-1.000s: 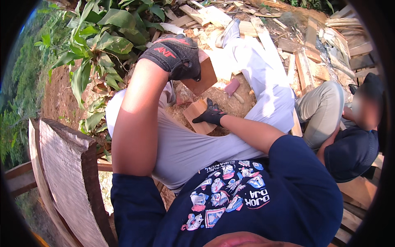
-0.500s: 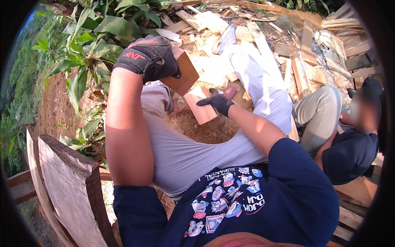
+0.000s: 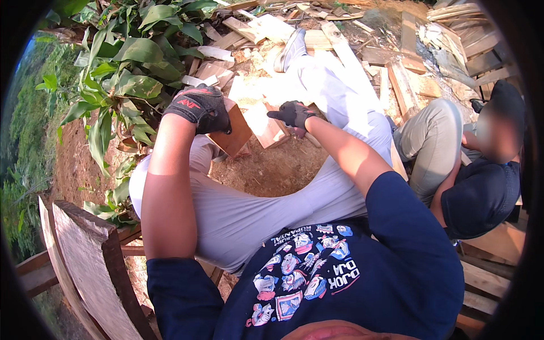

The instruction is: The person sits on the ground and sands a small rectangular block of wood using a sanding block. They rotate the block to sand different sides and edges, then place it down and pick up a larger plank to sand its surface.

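Our left hand (image 3: 198, 110) has come nearer to us, clamped on the reddish-brown wooden block (image 3: 232, 133) beside its fingertips. The pale wooden block (image 3: 265, 127) has shifted outward, just left of our right hand (image 3: 293, 114), whose index now points; we cannot tell whether it grips, so that piece seems less secured.

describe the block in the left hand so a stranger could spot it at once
Find the big leafy plant at the picture's upper left, then the black-gloved left hand at its right edge. The wooden block juts out from that hand's right side. Its broad face is darker and redder than the paler block near the right hand.
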`<move>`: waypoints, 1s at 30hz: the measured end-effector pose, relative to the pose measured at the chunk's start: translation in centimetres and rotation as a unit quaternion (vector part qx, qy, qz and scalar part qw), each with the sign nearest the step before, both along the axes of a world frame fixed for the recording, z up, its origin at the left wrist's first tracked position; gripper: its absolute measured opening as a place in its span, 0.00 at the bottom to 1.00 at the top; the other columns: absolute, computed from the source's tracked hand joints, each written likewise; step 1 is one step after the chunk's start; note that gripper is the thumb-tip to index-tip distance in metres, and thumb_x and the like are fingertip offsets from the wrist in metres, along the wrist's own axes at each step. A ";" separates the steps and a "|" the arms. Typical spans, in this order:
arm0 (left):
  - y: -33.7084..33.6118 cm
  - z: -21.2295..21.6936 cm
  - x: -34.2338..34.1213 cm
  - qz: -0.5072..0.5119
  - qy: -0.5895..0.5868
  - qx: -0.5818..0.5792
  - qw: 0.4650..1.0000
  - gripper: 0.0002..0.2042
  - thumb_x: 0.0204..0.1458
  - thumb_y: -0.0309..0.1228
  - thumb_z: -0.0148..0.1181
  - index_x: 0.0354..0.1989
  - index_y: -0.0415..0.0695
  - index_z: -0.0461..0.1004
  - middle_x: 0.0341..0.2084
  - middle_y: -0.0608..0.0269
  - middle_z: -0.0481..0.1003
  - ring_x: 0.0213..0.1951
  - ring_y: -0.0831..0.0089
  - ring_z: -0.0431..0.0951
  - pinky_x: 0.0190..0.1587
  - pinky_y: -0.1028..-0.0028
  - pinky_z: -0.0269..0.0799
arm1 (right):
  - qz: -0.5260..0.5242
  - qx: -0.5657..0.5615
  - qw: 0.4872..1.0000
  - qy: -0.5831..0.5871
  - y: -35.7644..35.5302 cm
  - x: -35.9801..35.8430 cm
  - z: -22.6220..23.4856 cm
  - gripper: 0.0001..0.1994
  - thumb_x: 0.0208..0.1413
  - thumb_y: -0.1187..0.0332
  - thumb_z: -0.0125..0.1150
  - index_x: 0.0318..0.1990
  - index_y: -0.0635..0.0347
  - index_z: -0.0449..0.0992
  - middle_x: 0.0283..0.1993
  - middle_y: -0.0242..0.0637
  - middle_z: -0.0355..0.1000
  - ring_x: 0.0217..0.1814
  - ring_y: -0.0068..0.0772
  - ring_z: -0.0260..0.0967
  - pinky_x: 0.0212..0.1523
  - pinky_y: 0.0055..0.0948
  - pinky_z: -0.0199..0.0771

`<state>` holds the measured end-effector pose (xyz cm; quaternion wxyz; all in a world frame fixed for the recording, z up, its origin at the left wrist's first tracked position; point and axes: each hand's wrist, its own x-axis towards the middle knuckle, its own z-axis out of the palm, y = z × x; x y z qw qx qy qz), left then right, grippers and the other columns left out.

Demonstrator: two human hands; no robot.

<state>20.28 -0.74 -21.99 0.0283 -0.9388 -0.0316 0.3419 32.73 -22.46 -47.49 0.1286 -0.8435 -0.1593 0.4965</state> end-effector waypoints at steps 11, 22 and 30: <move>-2.0 -5.2 0.9 0.006 -0.052 -0.014 0.999 0.34 0.52 0.58 0.70 0.56 0.40 0.83 0.53 0.44 0.84 0.55 0.51 0.86 0.60 0.58 0.80 | 0.229 -0.194 0.953 -0.039 -9.8 -1.5 -10.8 0.28 0.58 0.50 0.69 0.67 0.39 0.81 0.67 0.35 0.81 0.62 0.45 0.82 0.61 0.44 0.83; -5.0 -12.2 1.1 0.179 -0.118 -0.044 0.976 0.28 0.58 0.41 0.57 0.65 0.41 0.79 0.65 0.44 0.79 0.64 0.48 0.81 0.67 0.55 0.76 | 0.080 -0.196 0.977 -0.006 -8.9 -1.4 -8.6 0.30 0.53 0.56 0.77 0.65 0.48 0.84 0.69 0.33 0.80 0.70 0.44 0.78 0.69 0.48 0.79; -4.3 -14.6 -0.2 0.316 -0.144 -0.074 0.935 0.32 0.52 0.50 0.67 0.64 0.45 0.81 0.63 0.49 0.80 0.65 0.52 0.81 0.64 0.56 0.78 | 0.135 -0.149 0.974 -0.101 -8.2 -3.1 -7.3 0.26 0.50 0.55 0.75 0.56 0.58 0.87 0.59 0.42 0.85 0.57 0.41 0.85 0.59 0.45 0.86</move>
